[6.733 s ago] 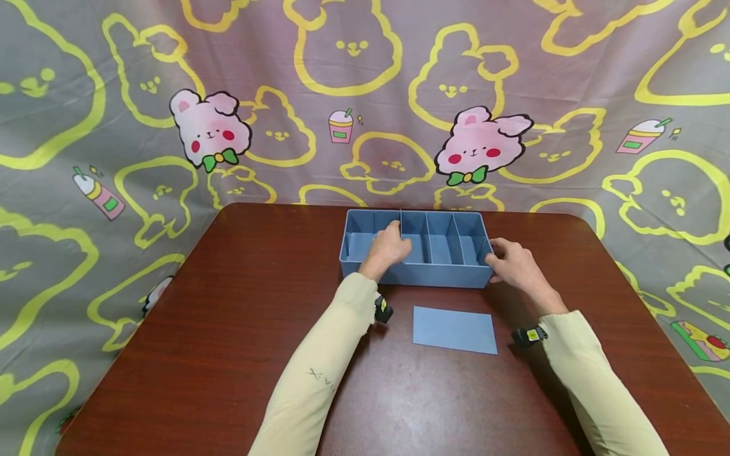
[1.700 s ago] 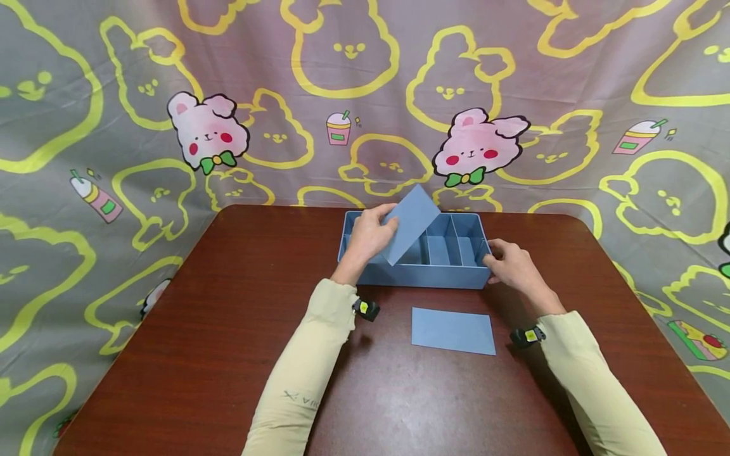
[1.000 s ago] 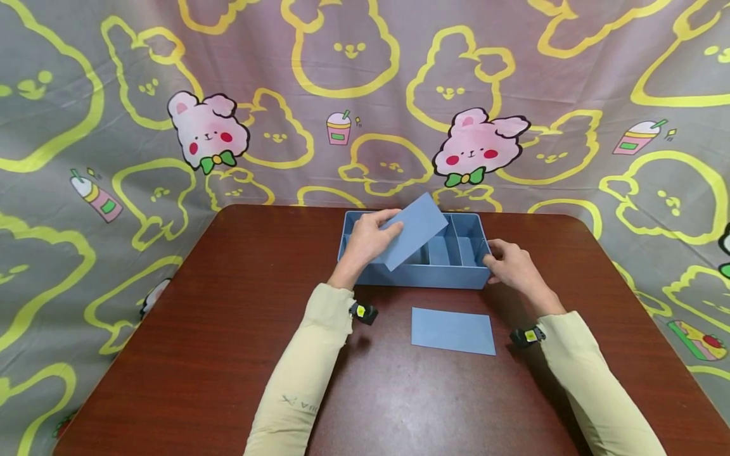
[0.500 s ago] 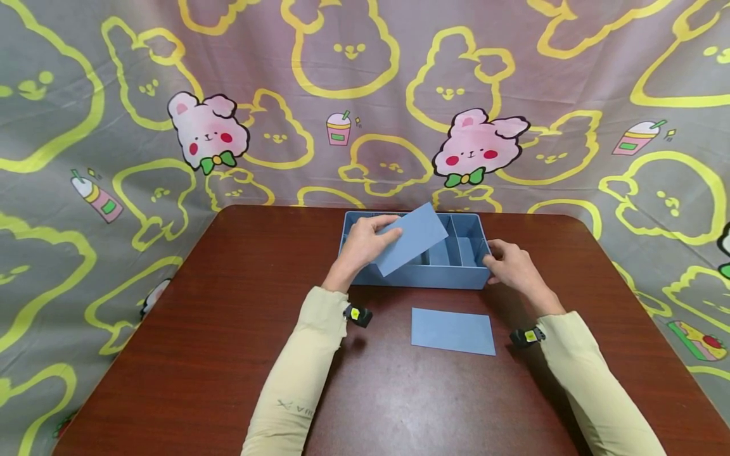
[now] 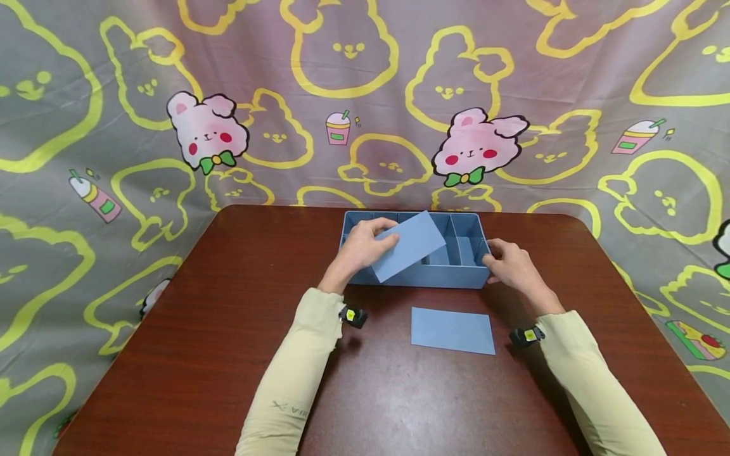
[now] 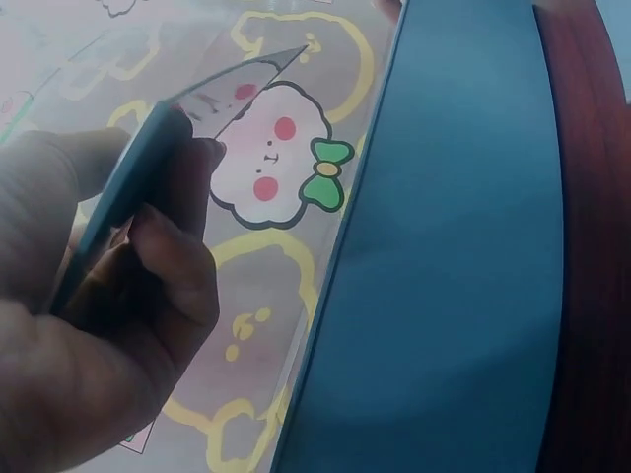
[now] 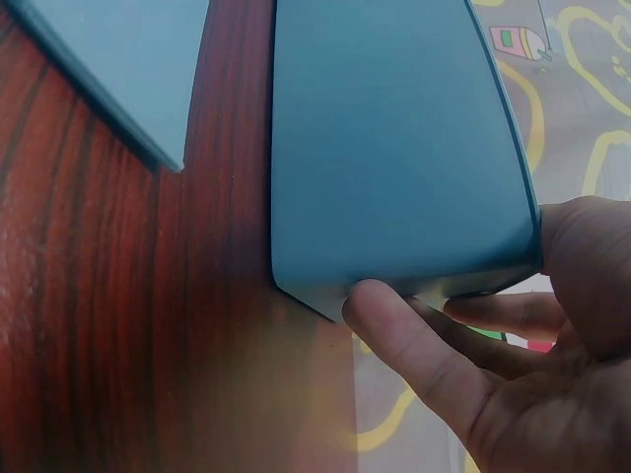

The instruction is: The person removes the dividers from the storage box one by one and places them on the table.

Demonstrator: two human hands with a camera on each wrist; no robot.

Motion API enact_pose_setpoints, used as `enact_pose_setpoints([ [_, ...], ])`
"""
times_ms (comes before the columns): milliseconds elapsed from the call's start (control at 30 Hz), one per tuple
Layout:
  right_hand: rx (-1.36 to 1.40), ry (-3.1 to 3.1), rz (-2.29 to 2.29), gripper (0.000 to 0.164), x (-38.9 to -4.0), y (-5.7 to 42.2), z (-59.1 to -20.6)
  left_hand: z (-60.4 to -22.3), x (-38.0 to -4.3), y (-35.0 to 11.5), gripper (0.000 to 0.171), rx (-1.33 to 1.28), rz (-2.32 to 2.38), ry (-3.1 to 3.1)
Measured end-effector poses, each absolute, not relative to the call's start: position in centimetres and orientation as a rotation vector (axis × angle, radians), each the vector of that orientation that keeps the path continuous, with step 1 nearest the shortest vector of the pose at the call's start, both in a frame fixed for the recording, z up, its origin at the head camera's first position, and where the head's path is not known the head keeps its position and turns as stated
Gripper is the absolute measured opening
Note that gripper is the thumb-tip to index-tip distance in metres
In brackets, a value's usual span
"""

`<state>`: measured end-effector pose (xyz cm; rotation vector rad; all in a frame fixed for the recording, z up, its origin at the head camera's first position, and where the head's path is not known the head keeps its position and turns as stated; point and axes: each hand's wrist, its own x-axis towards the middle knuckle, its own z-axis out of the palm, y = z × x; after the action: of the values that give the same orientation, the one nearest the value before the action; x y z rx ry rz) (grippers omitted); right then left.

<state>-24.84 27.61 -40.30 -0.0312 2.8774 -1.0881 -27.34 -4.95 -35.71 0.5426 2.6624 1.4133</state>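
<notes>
A blue-grey divider box [image 5: 422, 276] stands near the far side of the table, its long front wall towards me. My left hand [image 5: 362, 246] pinches a flat blue-grey divider panel [image 5: 412, 244] between thumb and fingers. The panel is tilted over the left and middle of the box and hides part of the compartments. In the left wrist view the panel [image 6: 128, 187] appears almost edge-on in the hand. My right hand [image 5: 510, 261] holds the box's right end, with fingers against the end wall and the thumb at the rim.
A second flat blue-grey panel [image 5: 453, 330] lies on the brown table [image 5: 228, 329] in front of the box. Upright partitions [image 5: 454, 239] split the box into compartments. Close behind the table hangs a cartoon-print curtain [image 5: 376, 152].
The left hand, first reaching into the box, has lifted a panel out of it. Over the last second hand and panel have come lower and slightly nearer. The right hand stays put.
</notes>
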Motion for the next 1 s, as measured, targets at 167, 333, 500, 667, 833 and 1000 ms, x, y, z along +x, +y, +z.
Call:
enact_pose_setpoints([
  [167,-0.022,2.874,-1.091,0.051,-24.8,27.5,-40.2,-35.9,-27.1,-5.2,0.032,0.653,1.335,2.684],
  [333,-0.024,2.866,-1.096,0.051,-24.8,27.5,-40.0,-35.8,-26.7,-5.3,0.033,0.754,1.261,2.721],
  [500,-0.028,2.863,-1.098,0.052,-24.8,27.5,-40.0,-35.7,-26.2,-5.5,0.038,0.812,1.190,2.725],
  [667,-0.025,2.866,-1.092,0.052,-24.8,27.5,-40.0,-35.9,-25.8,-5.7,0.040,0.868,1.151,2.718],
  [833,-0.021,2.859,-1.096,0.053,-24.8,27.6,-40.0,-36.0,-25.6,-5.8,0.039,0.908,1.115,2.726],
  [1000,-0.014,2.859,-1.095,0.053,-24.8,27.6,-40.1,-36.1,-25.2,-5.9,0.038,0.939,1.059,2.728],
])
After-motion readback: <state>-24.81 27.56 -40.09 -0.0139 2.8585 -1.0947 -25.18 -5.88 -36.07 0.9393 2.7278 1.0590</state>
